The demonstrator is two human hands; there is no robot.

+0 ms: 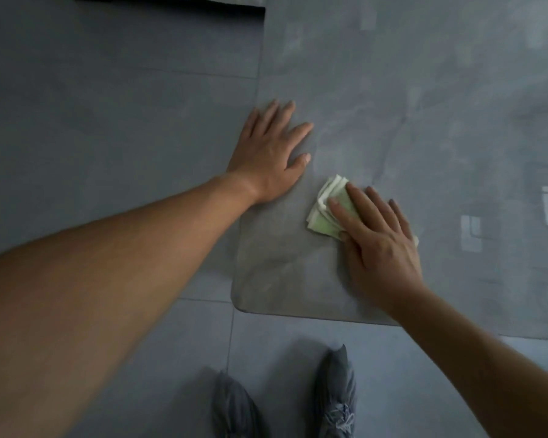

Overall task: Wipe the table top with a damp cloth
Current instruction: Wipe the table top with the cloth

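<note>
We see the right hand (377,245) lying flat on the cloth (325,216), palm down. Its fingers (358,200) are straight and slightly spread, pressing on the cloth rather than curling round it, and the thumb lies across the cloth's left part. The cloth is a folded wad, pale green and white. It rests on the grey surface (424,105) near the front left corner, and its left and far edges show beyond the hand.

The left hand (268,153) rests palm down on the surface just beside the left edge, further from us than the cloth and apart from it. Its fingers are straight and fanned out and hold nothing.

The surface is glossy, with pale window-like reflections along its right side. Below and to the left we see the grey tiled floor (108,90). Two grey shoes (336,393) stand on the floor in front of the surface's near edge. At the top left corner sits something dark that we cannot make out.
</note>
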